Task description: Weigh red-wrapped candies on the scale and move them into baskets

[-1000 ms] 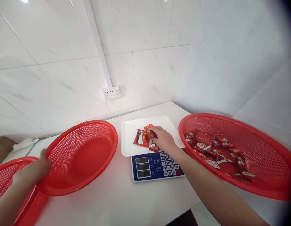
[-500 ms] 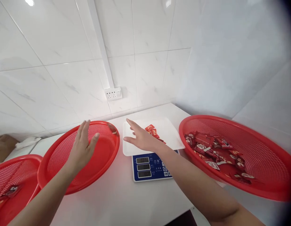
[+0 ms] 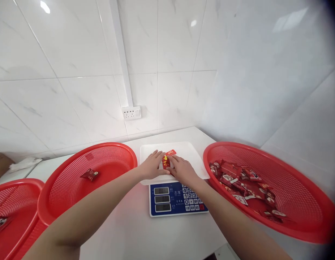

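Several small red packets with yellow print (image 3: 166,161) lie in a little bunch on the white tray (image 3: 187,150) of a weighing scale. My left hand (image 3: 153,166) is curled against the bunch from the left, its thumb along the near side. From the right, my right hand (image 3: 183,169) closes on the same packets, fingers on top and thumb close to the left thumb. Part of the bunch is hidden under the fingers. Below the tray is the scale's blue panel (image 3: 174,207), with three displays and a keypad; the digits are hard to read.
To the right, a red basket (image 3: 300,173) holds many dark red wrapped packets (image 3: 245,184). A red basket (image 3: 117,146) on the left contains one small dark red packet (image 3: 89,174). Another red basket (image 3: 19,186) stands at the far left. Behind is a tiled wall with a socket (image 3: 131,112).
Both hands have come down onto the tray and closed around the red packets; the left travelled right from over the left basket. A blurred packet at that basket's rim now lies inside it.
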{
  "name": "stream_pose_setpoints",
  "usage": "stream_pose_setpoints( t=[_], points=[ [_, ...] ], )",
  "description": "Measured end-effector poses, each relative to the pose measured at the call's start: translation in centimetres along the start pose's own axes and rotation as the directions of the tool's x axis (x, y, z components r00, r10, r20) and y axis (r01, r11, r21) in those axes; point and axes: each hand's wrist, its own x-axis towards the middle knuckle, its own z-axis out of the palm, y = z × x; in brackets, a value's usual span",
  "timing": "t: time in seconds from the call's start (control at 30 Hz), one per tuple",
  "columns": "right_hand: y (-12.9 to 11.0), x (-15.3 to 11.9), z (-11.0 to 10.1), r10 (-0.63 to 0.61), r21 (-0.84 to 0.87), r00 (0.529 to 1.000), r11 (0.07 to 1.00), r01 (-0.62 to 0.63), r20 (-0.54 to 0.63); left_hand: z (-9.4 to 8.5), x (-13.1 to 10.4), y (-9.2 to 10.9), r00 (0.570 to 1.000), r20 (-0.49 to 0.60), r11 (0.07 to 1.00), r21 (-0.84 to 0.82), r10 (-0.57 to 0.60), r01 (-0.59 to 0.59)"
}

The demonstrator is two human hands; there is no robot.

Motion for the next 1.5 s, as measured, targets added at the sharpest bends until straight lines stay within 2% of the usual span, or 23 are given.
stream_pose_setpoints(
  t=[0.1, 0.2, 0.47, 0.63, 0.8, 0.93, 1.03, 1.13, 1.27, 1.4, 1.5],
  points=[
    [0.3, 0.4, 0.0, -0.008, 0.004, 1.000, 1.000, 0.008, -0.020, 0.4, 2.4, 0.9, 0.998, 0.035, 0.998, 0.038, 0.057, -0.059],
    [0.8, 0.6, 0.0, 0.015, 0.038, 0.999, 0.999, -0.014, -0.032, 0.5, 3.5, 1.4, 0.997, 0.046, 0.995, 0.077, 0.065, -0.069],
    [2.5, 1.8, -1.4, 0.165, 0.187, 0.985, 0.970, -0.152, -0.054, 0.4, 4.3, 1.1, 0.997, 0.010, 0.992, 0.107, -0.072, 0.070],
    [2.9, 4.0, -2.4, 0.239, 0.188, 0.971, 0.953, -0.236, 0.005, 0.0, 6.0, 0.6, 0.986, 0.033, 0.984, 0.085, -0.160, 0.157],
    [1.9, 5.3, -2.4, 0.251, 0.245, 0.964, 0.932, -0.266, 0.093, -0.1, 6.6, 0.6, 0.986, 0.058, 0.987, 0.038, -0.158, 0.156],
    [1.0, 5.0, -2.6, 0.243, 0.435, 0.958, 0.854, -0.286, 0.152, -1.0, 4.7, 0.4, 0.988, -0.051, 0.988, -0.060, -0.146, 0.142],
    [-0.4, 5.2, -3.2, 0.199, 0.636, 0.964, 0.724, -0.267, 0.178, -3.2, 2.2, -0.3, 0.965, -0.193, 0.978, -0.149, -0.175, 0.148],
    [-3.2, 6.5, -3.5, 0.141, 0.793, 0.976, 0.568, -0.218, 0.168, -6.2, -0.9, -1.8, 0.910, -0.330, 0.958, -0.219, -0.252, 0.185],
    [-8.8, 9.0, -2.4, 0.051, 0.889, 0.984, 0.422, -0.177, 0.171, -9.0, -5.7, -4.4, 0.843, -0.398, 0.925, -0.270, -0.361, 0.268],
    [-14.6, 10.1, -0.2, -0.063, 0.910, 0.977, 0.380, -0.166, 0.204, -9.2, -9.6, -6.7, 0.751, -0.479, 0.890, -0.269, -0.455, 0.368],
    [-16.9, 9.3, 0.4, -0.150, 0.903, 0.966, 0.409, -0.131, 0.208, -8.8, -11.4, -8.0, 0.693, -0.510, 0.860, -0.273, -0.510, 0.431]
  ],
)
